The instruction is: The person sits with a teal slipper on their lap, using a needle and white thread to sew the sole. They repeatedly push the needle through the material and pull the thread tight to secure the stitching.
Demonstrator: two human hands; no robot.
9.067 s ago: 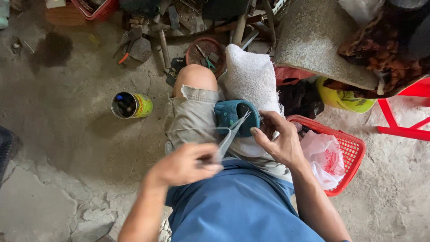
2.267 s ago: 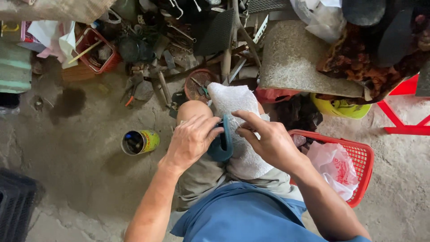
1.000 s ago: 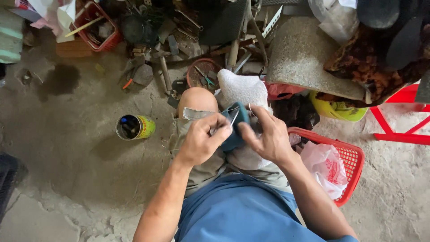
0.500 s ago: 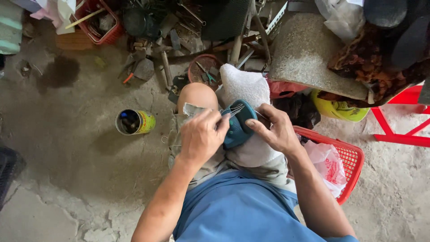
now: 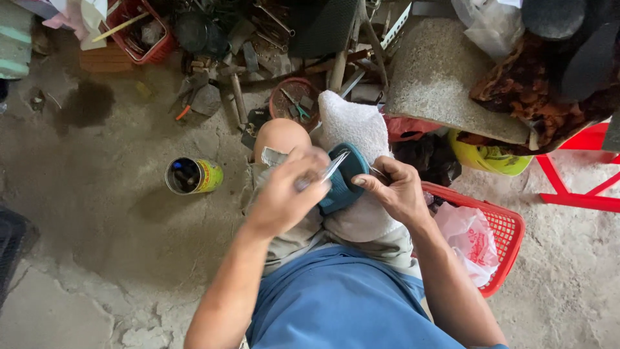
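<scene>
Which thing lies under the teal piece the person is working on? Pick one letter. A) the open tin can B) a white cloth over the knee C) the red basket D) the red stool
B: the teal piece rests on a white cloth draped over the knee, held by the right hand, while the left hand holds a thin metal tool against it.

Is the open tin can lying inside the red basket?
No, the tin can lies on the bare concrete floor, far from the red basket.
</scene>
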